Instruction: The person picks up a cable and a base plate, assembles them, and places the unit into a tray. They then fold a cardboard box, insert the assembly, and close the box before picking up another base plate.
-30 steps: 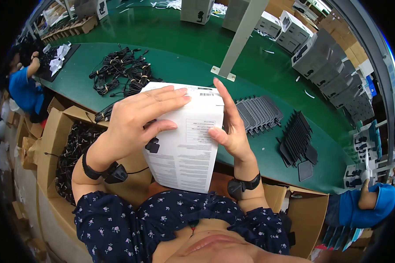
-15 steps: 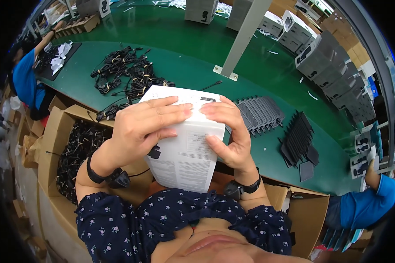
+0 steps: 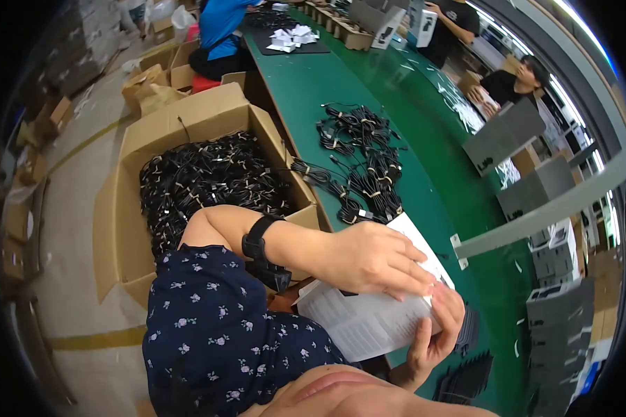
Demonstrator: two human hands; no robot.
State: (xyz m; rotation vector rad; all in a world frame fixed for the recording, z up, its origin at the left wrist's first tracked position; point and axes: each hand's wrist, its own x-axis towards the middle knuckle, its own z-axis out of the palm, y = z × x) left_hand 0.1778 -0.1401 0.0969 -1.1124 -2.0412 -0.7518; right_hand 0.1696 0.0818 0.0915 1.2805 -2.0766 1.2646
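Observation:
A white printed cardboard box [image 3: 365, 328] stands tilted against my front, at the near edge of the green table. My left hand [image 3: 374, 260] lies over its top, fingers bent and pressed near the top edge. On the far right corner my right hand [image 3: 439, 325] grips the box, thumb on the printed side and fingers over the top. The fingertips of both hands nearly meet there. Just beyond the box, bundled black cables [image 3: 368, 163] lie on the table. Dark grey flat parts [image 3: 468, 379] show partly past my right hand.
At my left stands an open brown carton [image 3: 181, 119] filled with black cables [image 3: 209, 184]. A metal post [image 3: 535, 226] rises from the table [image 3: 302, 90]. Grey boxes [image 3: 560, 326] are stacked at the right. Co-workers [image 3: 515, 83] stand across the table; another in blue [image 3: 219, 31] is at far left.
The view has swung left, bringing the cable carton fully into sight. Both hands stay on the white box; my left hand now covers more of its top, closer to the right hand.

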